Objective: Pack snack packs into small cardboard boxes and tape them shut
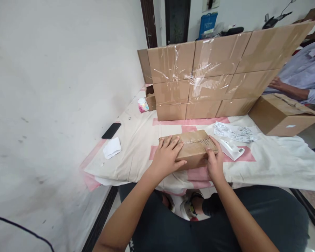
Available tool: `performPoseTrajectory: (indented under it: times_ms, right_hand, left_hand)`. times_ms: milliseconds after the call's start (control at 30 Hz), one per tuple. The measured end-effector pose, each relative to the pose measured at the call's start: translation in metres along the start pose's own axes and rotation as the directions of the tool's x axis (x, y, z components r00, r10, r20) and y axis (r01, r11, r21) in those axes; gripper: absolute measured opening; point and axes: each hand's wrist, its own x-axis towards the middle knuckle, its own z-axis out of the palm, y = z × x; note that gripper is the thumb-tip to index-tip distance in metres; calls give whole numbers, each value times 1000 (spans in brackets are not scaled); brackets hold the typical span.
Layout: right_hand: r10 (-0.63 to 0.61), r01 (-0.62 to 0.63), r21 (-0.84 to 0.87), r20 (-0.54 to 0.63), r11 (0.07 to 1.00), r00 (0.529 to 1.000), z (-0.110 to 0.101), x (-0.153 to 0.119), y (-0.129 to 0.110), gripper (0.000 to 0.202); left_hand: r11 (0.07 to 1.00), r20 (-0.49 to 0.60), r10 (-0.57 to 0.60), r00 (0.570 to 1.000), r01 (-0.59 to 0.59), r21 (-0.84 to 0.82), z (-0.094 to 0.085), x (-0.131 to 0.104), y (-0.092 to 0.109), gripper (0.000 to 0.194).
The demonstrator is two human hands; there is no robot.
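A small brown cardboard box (191,157) rests on the cloth in front of me, its top closed, with a strip of tape along the middle seam. Flat on the left part of its top lies my left hand (168,154), fingers spread and the thumb stretched along the near edge. My right hand (214,159) grips the box's right end, thumb on top near the corner and fingers round the far side. Just right of that hand is a white tape dispenser (232,150). Behind it lies a printed sheet (235,132), perhaps of stickers or labels.
A wall of taped cardboard (210,73) stands across the table's back. An open-topped larger box (280,120) sits right, near another person's hand (275,83). A black phone (111,131), folded white paper (112,148) and a small colourful pack (143,105) lie left, beside the white wall.
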Motion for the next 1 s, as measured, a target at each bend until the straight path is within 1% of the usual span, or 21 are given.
performPoseTrajectory:
  times_ms: [167,233,267,300,333,367,400,433,467,500,533,567,600,633,667,700,733,767,867,933,1000]
  right_hand:
    - [8,-8,-5,39,1000,999,3,2,4,49]
    - [-10,11,-15,71,1000,997,2,3,5,51]
    - [-21,23,-25,89,999,996,1,4,6,51]
    - [-34,38,-36,109,999,993,-1,5,6,52]
    - [-51,57,-45,133,997,990,-4,6,7,52]
    - [-74,82,-48,159,995,985,-7,8,8,53]
    - [-101,111,-46,185,993,977,-9,10,9,52]
    - [-130,141,-40,213,989,968,-12,12,11,52]
    - [-158,170,-32,237,985,959,-14,13,12,51]
    - [-181,194,-24,257,981,949,-16,14,15,51]
    - [-198,211,-19,272,977,942,-18,15,17,50]
    - [-213,226,-16,283,974,935,-19,15,20,51]
    - [-226,241,-14,292,971,929,-21,14,24,52]
    - [-236,252,-15,303,968,923,-24,14,27,53]
    - [-240,259,-19,316,966,918,-27,14,30,54]
    - [-237,260,-28,325,965,915,-31,16,32,54]
    - [-232,261,-46,326,964,916,-36,18,33,53]
    - [-230,265,-75,312,961,922,-43,22,34,50]
    - [-232,266,-235,161,935,959,-71,45,34,38]
    - [-179,181,-352,40,918,983,-94,65,35,33]
    - [-37,18,-435,-36,900,999,-118,84,42,31]
  left_hand:
    - [998,-60,52,997,-51,29,3,13,-10,69]
    - [994,-144,101,984,-95,44,2,13,-16,66]
    - [992,-222,120,968,-111,52,2,8,-20,62]
    - [992,-327,126,936,-113,60,3,-2,-25,55]
    - [994,-446,110,888,-88,70,5,-17,-33,47]
    - [998,-574,51,817,-22,57,10,-38,-41,35]
    - [996,-678,-26,735,74,43,17,-64,-51,26]
    - [972,-743,-149,653,235,12,26,-93,-62,21]
    - [896,-744,-319,587,444,-33,36,-123,-73,24]
    - [768,-652,-514,557,637,-62,46,-152,-83,30]
    - [622,-524,-678,515,782,-37,54,-179,-92,36]
    - [485,-379,-806,454,874,16,61,-201,-100,42]
    - [407,-276,-872,403,912,46,66,-218,-107,47]
    - [380,-199,-898,392,920,96,68,-228,-112,50]
    - [384,-134,-905,403,911,149,69,-233,-116,52]
    - [409,-81,-898,432,889,207,69,-232,-121,52]
    - [440,-25,-886,464,855,274,69,-227,-125,53]
    - [464,50,-877,478,816,344,70,-219,-129,53]
    - [534,302,-845,440,710,459,76,-190,-138,55]
    - [638,466,-763,447,633,438,84,-175,-135,56]
    - [766,604,-624,495,539,349,89,-166,-121,54]
